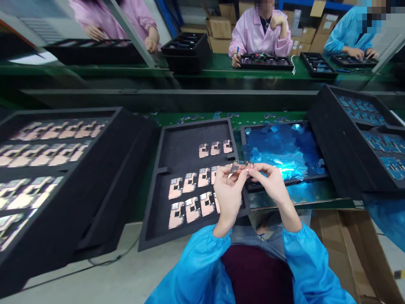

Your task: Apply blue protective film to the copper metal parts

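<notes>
We're right at centre frame: our left hand (pixel 228 191) and right hand (pixel 271 183) come together, fingertips (pixel 257 168) closed in a tight pinch on a small copper-coloured part (pixel 242 166), wrists angled inward. Under our left hand lies a black foam tray (pixel 186 145) holding rows of copper parts (pixel 204 179); to the right, a tray of blue film (pixel 278 147).
</notes>
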{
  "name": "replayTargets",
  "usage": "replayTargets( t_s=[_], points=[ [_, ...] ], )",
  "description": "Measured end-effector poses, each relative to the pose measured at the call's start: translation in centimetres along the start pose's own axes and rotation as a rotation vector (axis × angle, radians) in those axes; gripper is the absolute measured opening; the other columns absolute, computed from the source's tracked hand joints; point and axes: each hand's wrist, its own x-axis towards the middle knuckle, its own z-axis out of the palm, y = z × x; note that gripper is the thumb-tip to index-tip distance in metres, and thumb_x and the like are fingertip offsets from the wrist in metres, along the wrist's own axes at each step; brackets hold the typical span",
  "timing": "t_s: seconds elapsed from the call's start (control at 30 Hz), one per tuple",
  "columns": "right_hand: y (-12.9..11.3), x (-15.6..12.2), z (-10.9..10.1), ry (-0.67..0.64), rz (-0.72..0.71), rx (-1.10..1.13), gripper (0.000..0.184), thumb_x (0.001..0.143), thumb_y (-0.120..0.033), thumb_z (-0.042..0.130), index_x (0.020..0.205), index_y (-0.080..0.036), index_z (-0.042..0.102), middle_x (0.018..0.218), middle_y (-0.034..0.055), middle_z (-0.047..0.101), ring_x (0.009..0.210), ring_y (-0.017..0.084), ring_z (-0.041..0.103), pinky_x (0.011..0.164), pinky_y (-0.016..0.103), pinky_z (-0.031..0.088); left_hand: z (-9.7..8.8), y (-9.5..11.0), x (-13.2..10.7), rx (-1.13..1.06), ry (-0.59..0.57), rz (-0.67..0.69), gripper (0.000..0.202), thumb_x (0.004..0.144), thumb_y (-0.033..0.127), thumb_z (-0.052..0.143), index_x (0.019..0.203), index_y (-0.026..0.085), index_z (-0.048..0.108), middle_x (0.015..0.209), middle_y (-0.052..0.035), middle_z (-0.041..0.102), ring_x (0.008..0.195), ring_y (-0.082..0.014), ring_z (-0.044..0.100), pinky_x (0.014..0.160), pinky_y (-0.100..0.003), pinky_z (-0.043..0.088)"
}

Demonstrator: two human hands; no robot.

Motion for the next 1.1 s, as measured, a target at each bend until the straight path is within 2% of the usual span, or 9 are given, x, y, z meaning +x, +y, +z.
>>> replayTargets(
  t_s=[0.2,0.33,0.5,0.63,0.87,1.1],
  points=[
    [-1.0,-0.6,0.2,0.085,-0.148,-0.148,0.028,0.089,-0.05,0.077,0.082,-0.024,0.071,0.113,0.009,0.077,0.108,0.025,0.074,0.079,0.033,0.065,0.2,0.1,0.1,-0.034,-0.015,-0.023,0.044,0.081,0.036,0.095,0.098,0.021,0.058,0.099,-0.0046,0.078,0.098,-0.0241,0.083,0.09,-0.041,0.071],
    [-1.3,-0.7,0.3,0.096,-0.129,-0.155,0.028,0.089,-0.05,0.076,0.082,-0.024,0.069,0.108,0.0088,0.077,0.103,0.025,0.075,0.073,0.031,0.063,0.3,0.1,0.0,-0.029,-0.019,-0.025,0.044,0.082,0.036,0.095,0.101,0.02,0.059,0.1,-0.0046,0.077,0.099,-0.0234,0.083,0.092,-0.04,0.07],
    [-1.2,-0.6,0.1,0.122,-0.114,-0.118,0.027,0.088,-0.05,0.077,0.087,-0.023,0.074,0.117,0.0109,0.077,0.114,0.027,0.074,0.075,0.031,0.064,0.3,-0.1,-0.2,-0.044,-0.026,0.013,0.042,0.082,0.035,0.095,0.098,0.021,0.058,0.102,-0.0048,0.078,0.099,-0.023,0.083,0.093,-0.04,0.07],
    [-0.8,-0.4,0.0,0.147,-0.1,-0.075,0.028,0.086,-0.051,0.079,0.087,-0.023,0.076,0.116,0.0118,0.079,0.118,0.029,0.074,0.077,0.033,0.065,0.3,-0.4,-0.4,-0.037,-0.049,0.022,0.043,0.082,0.036,0.094,0.099,0.022,0.058,0.104,-0.0053,0.078,0.102,-0.0222,0.082,0.096,-0.04,0.069],
    [-0.1,-0.2,0.0,0.12,-0.073,-0.007,0.036,0.086,-0.058,0.08,0.086,-0.023,0.073,0.112,0.0105,0.08,0.11,0.028,0.075,0.081,0.036,0.066,0.4,-0.4,-0.3,-0.04,-0.088,0.01,0.048,0.078,0.032,0.097,0.102,0.023,0.057,0.107,-0.0046,0.075,0.104,-0.0211,0.08,0.1,-0.038,0.066],
    [-0.3,-0.9,0.5,0.177,-0.119,-0.067,0.033,0.09,-0.056,0.076,0.09,-0.024,0.071,0.113,0.0101,0.075,0.107,0.026,0.073,0.074,0.034,0.066,0.6,-0.2,-0.5,-0.031,-0.046,0.043,0.048,0.078,0.029,0.096,0.104,0.023,0.056,0.105,-0.0044,0.076,0.099,-0.021,0.081,0.096,-0.038,0.067]
  ],
)
